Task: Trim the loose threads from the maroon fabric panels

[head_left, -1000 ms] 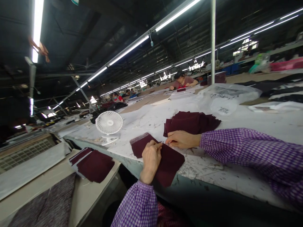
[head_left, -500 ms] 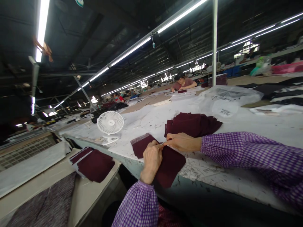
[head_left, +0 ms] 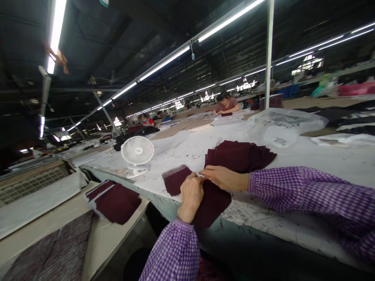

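Observation:
A maroon fabric piece (head_left: 212,203) lies over the front edge of the white table, its lower part hanging past the edge. My left hand (head_left: 191,195) is closed on its upper left edge, the fingers curled. Close against it, my right hand (head_left: 221,176) pinches the same edge with thumb and forefinger; the fingertips nearly meet. Left of my hands rests another maroon piece (head_left: 175,180) with a grey speckled strip along its top. Behind my right hand is a fanned stack of maroon fabric pieces (head_left: 240,154).
A small white fan (head_left: 137,151) stands near the table's left edge. A clear plastic bag (head_left: 288,121) lies at the back right. More maroon pieces (head_left: 118,203) sit on a beige surface (head_left: 109,238) at lower left. A co-worker (head_left: 227,104) leans over the table farther back.
Both hands stay at the fabric's upper edge, with small finger movements. The right fingers have lifted slightly, and the hanging part of the piece has shifted a little. The view has moved slightly.

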Demonstrator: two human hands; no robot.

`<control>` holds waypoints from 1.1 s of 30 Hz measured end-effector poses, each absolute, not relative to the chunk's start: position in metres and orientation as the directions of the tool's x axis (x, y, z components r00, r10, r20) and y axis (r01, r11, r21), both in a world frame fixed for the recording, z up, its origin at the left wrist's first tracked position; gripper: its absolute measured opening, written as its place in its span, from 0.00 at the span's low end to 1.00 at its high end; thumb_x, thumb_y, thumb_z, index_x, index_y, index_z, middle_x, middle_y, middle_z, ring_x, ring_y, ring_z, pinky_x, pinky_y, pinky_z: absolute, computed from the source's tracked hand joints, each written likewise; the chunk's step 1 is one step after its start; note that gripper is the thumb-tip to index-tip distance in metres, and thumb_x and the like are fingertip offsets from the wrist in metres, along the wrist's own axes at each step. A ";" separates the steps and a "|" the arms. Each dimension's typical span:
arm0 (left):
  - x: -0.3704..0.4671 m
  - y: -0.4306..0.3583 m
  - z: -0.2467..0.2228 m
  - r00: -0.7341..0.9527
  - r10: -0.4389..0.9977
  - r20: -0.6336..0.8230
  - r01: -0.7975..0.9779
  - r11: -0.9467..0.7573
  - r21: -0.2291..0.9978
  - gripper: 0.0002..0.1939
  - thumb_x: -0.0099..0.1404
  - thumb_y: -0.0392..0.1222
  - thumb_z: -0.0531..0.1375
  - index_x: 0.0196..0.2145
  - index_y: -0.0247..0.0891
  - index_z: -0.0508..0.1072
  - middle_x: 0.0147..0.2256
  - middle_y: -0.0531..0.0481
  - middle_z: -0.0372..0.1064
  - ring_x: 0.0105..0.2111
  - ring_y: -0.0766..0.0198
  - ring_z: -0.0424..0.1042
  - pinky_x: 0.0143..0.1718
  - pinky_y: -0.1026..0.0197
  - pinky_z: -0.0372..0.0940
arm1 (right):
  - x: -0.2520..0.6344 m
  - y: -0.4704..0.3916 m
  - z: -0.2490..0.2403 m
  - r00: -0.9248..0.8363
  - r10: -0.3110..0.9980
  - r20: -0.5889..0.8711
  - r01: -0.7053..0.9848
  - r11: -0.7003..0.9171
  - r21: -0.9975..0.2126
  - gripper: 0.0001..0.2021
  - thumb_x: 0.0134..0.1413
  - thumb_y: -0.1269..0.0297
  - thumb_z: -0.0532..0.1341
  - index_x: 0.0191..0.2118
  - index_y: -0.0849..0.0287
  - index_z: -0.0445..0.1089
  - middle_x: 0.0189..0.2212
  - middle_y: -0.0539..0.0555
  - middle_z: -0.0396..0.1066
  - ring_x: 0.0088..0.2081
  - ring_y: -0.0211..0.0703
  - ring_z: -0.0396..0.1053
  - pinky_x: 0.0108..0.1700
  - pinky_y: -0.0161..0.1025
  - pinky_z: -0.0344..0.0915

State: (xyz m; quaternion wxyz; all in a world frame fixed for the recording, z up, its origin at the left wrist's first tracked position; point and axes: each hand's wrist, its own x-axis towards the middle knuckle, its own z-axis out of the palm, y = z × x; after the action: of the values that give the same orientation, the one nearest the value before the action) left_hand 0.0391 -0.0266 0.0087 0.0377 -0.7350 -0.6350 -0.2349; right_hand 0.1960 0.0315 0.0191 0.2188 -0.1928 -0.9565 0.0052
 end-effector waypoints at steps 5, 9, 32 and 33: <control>0.019 -0.029 0.003 0.096 0.912 0.399 0.896 -0.254 0.365 0.10 0.62 0.35 0.58 0.37 0.45 0.78 0.34 0.52 0.70 0.35 0.65 0.69 0.35 0.64 0.60 | 0.195 0.029 0.015 -0.840 0.413 0.351 0.427 0.903 -0.041 0.14 0.57 0.75 0.49 0.45 0.64 0.68 0.38 0.59 0.67 0.36 0.43 0.66 0.38 0.39 0.65; -0.006 -0.036 -0.006 0.070 0.887 0.456 0.809 -0.318 0.494 0.09 0.60 0.33 0.58 0.33 0.42 0.78 0.31 0.53 0.69 0.32 0.67 0.68 0.34 0.65 0.61 | 0.196 0.032 0.015 -0.852 0.387 0.352 0.380 0.920 -0.091 0.16 0.57 0.76 0.48 0.44 0.63 0.70 0.40 0.59 0.68 0.41 0.43 0.67 0.44 0.39 0.65; -0.030 -0.061 -0.011 0.310 0.742 0.594 0.868 -0.476 0.142 0.12 0.68 0.38 0.49 0.36 0.39 0.73 0.31 0.50 0.64 0.34 0.64 0.62 0.36 0.60 0.59 | 0.165 0.016 0.052 -0.934 0.348 -0.080 0.322 0.917 0.236 0.30 0.50 0.78 0.52 0.58 0.47 0.61 0.43 0.60 0.67 0.37 0.46 0.68 0.37 0.40 0.62; -0.033 -0.062 -0.012 0.294 0.742 0.602 0.861 -0.479 0.170 0.13 0.68 0.38 0.49 0.35 0.38 0.73 0.31 0.49 0.65 0.34 0.63 0.62 0.36 0.61 0.59 | 0.163 0.014 0.055 -0.933 0.347 -0.099 0.314 0.916 0.251 0.30 0.51 0.78 0.52 0.59 0.47 0.60 0.43 0.60 0.67 0.36 0.46 0.68 0.36 0.39 0.61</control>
State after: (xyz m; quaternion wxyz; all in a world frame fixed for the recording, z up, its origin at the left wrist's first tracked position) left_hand -0.0326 -0.0619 -0.0118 0.0932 -0.7990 -0.5017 -0.3181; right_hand 0.1629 0.0140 0.0546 -0.0710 -0.1694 -0.9761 -0.1161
